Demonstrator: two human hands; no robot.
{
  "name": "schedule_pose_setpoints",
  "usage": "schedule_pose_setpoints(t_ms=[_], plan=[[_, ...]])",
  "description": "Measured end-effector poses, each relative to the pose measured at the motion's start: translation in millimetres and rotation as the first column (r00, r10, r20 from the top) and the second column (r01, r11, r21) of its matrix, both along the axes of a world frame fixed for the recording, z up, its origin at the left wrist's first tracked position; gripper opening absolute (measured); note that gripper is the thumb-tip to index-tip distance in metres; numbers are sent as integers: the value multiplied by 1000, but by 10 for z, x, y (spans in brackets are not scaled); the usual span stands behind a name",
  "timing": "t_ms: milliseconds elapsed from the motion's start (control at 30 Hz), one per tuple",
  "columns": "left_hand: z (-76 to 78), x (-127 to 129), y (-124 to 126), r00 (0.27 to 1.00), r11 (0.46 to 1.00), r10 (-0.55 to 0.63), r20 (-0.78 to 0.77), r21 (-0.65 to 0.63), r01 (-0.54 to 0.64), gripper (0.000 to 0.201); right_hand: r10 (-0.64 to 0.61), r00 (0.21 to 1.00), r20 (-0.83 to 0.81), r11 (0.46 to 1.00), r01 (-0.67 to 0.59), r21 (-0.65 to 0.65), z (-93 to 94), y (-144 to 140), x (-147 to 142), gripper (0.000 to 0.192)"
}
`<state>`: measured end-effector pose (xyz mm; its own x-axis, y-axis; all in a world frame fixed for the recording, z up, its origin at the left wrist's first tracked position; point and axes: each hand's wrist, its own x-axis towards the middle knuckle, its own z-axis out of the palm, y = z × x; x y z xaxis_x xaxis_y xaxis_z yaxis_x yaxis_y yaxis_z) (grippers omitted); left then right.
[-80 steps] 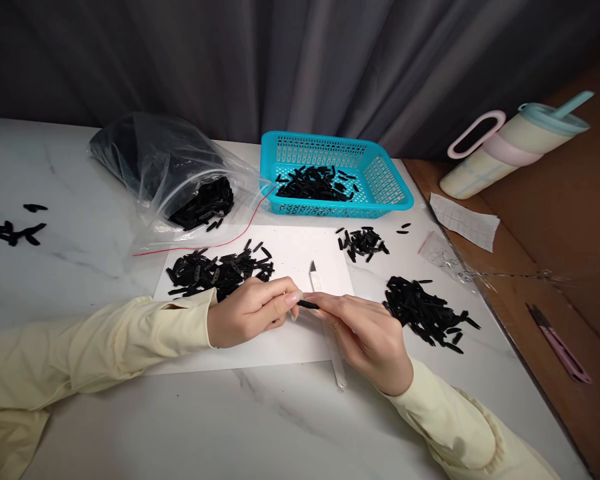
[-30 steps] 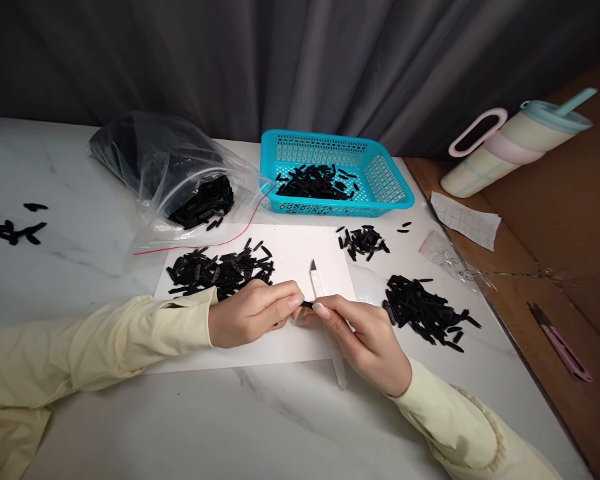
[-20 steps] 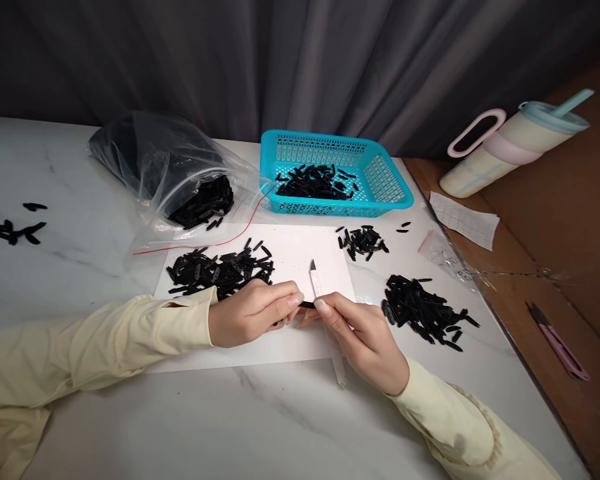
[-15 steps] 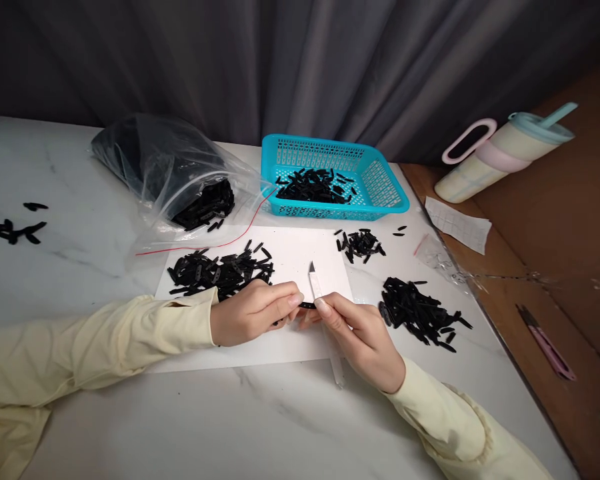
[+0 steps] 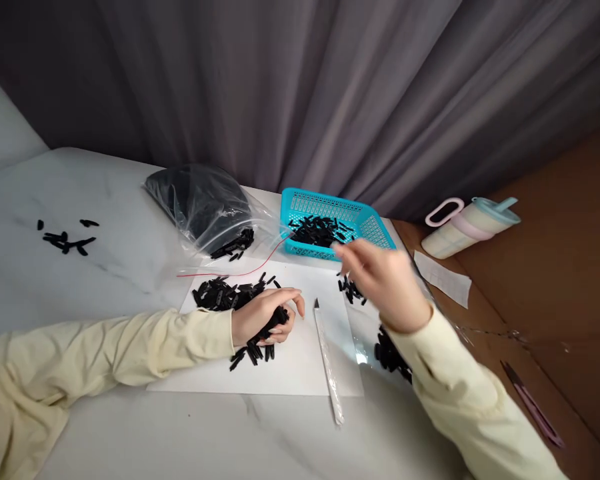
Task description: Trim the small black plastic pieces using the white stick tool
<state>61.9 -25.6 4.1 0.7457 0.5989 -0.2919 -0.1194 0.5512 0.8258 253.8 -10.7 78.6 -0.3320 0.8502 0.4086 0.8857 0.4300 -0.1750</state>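
My left hand lies on the white paper sheet, fingers curled over a clump of small black plastic pieces at the near end of a pile. My right hand is raised and blurred, its fingers reaching toward the blue basket, which holds more black pieces. Whether it holds a piece is too blurred to tell. A slim white craft knife lies loose on the paper between my hands, blade pointing away from me.
A clear plastic bag of black pieces lies behind the paper. More piles sit by the basket, under my right arm and far left. A tumbler, paper slip and pink snips are at right.
My right hand let go of the knife and the piece and swung up toward the basket. The left hand dropped onto the black pieces. The camera tilted up and shifted.
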Motion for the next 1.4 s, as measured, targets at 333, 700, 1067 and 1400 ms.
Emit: schedule_pose_setpoints(t_ms=[333,700,1067,1400], plan=[[-13,18,-47,999,998,38,11,54,-38,43,243,955,-170,922,-282,-265,-448,-557,-466,16],[-30,23,-28,998,987,-26,-63,156,35,40,-285,572,-770,648,-477,-594,-509,-764,-279,23],[-43,-18,-83,971,888,-4,-240,445,114,35,-629,129,-766,470,-721,-508,-693,-814,-211,22],[9,-18,-91,934,712,45,-354,667,219,28,-632,132,-764,429,-761,-486,-711,-818,-241,23]])
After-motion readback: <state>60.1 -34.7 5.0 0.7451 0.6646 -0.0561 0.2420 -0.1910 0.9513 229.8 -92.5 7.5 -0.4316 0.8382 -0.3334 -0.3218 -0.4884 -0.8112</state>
